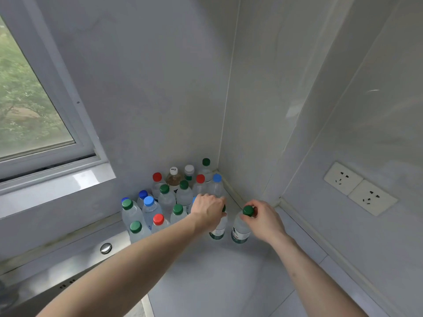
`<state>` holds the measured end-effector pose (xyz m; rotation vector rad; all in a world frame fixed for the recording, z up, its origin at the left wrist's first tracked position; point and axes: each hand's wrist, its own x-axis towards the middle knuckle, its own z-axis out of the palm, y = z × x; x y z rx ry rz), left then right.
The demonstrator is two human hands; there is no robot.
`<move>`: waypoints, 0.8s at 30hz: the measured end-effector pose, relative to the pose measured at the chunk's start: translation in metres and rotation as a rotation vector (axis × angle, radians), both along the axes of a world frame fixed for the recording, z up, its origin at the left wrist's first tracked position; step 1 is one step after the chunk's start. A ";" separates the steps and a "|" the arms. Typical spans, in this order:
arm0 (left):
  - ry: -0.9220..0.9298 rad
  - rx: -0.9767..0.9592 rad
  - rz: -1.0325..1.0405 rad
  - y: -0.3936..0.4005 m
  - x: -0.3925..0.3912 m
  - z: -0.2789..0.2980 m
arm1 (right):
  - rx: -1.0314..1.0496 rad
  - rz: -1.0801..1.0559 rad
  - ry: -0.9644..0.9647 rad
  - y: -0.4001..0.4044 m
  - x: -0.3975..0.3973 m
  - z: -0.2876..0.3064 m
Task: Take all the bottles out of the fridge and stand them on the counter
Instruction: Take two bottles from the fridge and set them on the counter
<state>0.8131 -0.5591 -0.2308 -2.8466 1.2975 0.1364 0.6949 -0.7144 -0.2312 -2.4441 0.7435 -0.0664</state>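
**Two green-cap bottles gripped at the corner cluster**

Landmark: the wall corner where counter meets both walls. Near to far:

Nearest, both forearms enter from the bottom edge, elbows cut off by the frame. Sink [68, 280] sits far left of the corner, only its rim & a round metal button [106, 248] showing; basin mostly hidden behind the left arm and cropped.

Counter [212, 282] is pale grey, glossy, w/ a faint seam on its near right part.

Left hand [209, 210] curls over the top of a bottle [218, 229] just in front of the corner; cap nearly all hidden under the fingers, only a green sliver shows. Label unreadable. Right hand [263, 219] pinches the green cap of a second bottle [240, 227] just right of the first; thumb & fingertips wrap the cap. Both bottles upright on the counter, apart from each other.

Behind & left of those, packed toward the corner, the bottle cluster [169, 197]: clear bottles w/ green, red, blue caps, one white-capped, one amber-tinted. Several bodies hidden behind others; exact count can't be told. A blue cap by the left hand is partly covered.

Right of the corner, on the side wall, a double socket [360, 188]. Far left of the corner, a window [34, 115] w/ blurred greenery outside, frame cropped. Fridge not in view
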 end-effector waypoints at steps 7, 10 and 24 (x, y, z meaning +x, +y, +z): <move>-0.003 0.007 0.068 -0.016 0.027 -0.013 | -0.022 0.006 0.037 -0.017 0.041 -0.027; -0.014 -0.017 0.088 -0.020 0.036 -0.016 | -0.034 0.010 0.049 -0.021 0.057 -0.034; 0.054 -0.152 0.135 -0.009 0.052 -0.011 | -0.071 0.035 0.087 -0.004 0.102 -0.040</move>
